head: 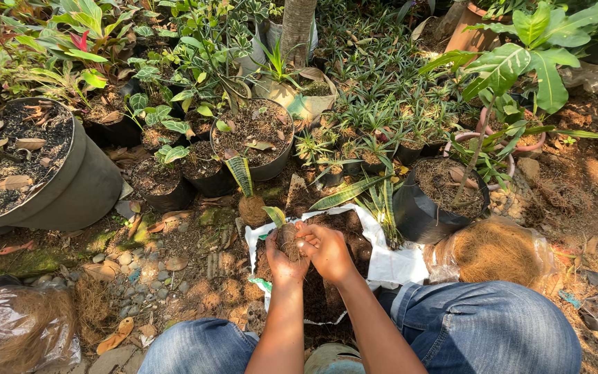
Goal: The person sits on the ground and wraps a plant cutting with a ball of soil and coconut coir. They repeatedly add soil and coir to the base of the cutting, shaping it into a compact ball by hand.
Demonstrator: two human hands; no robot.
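Note:
My left hand point(282, 260) and my right hand point(327, 251) are cupped together around a small plant's brown root ball point(288, 237), pressing it from both sides. A short green-and-yellow leaf point(275, 215) sticks up from the ball. The hands hover over a white sack point(389, 263) spread open on the ground with dark soil point(344, 225) heaped on it. Just beyond the hands stands a second wrapped fibre ball with a striped upright leaf point(241, 174).
Many potted plants crowd the far side: a large grey pot point(70, 190) at left, black pots point(417, 215) at centre and right. Clear bags of brown coconut fibre lie at right point(496, 253) and lower left point(15, 332). My knees in jeans point(486, 325) frame the bottom.

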